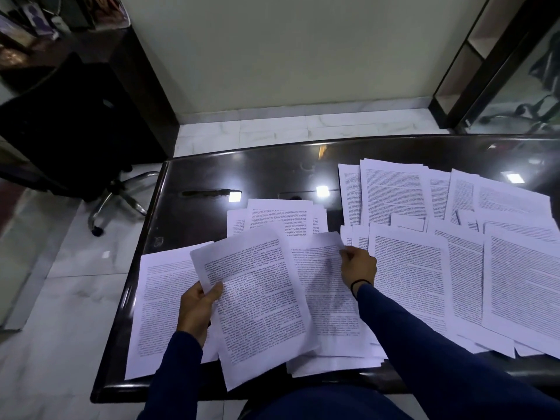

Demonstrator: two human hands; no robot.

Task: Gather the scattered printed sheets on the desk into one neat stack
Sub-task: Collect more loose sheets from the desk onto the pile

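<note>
- Left hand [197, 310] is gripping a tilted printed sheet [254, 301] above the table's [212, 177] near edge.
- Right hand [357, 265] is pinching another sheet's [324, 286] far corner.
- Advice: lift slowly, square edges; scattered sheets [454, 253] are covering the right side.

A black office chair [60, 128] stands on the white marble floor [60, 298] beside a dark cabinet [133, 65]

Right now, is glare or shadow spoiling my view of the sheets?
Head view: three bright light reflections glare on the glossy dark desk, not on paper. The right hand casts a soft shadow across the sheet it pinches. Wide-angle distortion bows the desk's far edge; print on the far sheets is too blurred to read.
</note>
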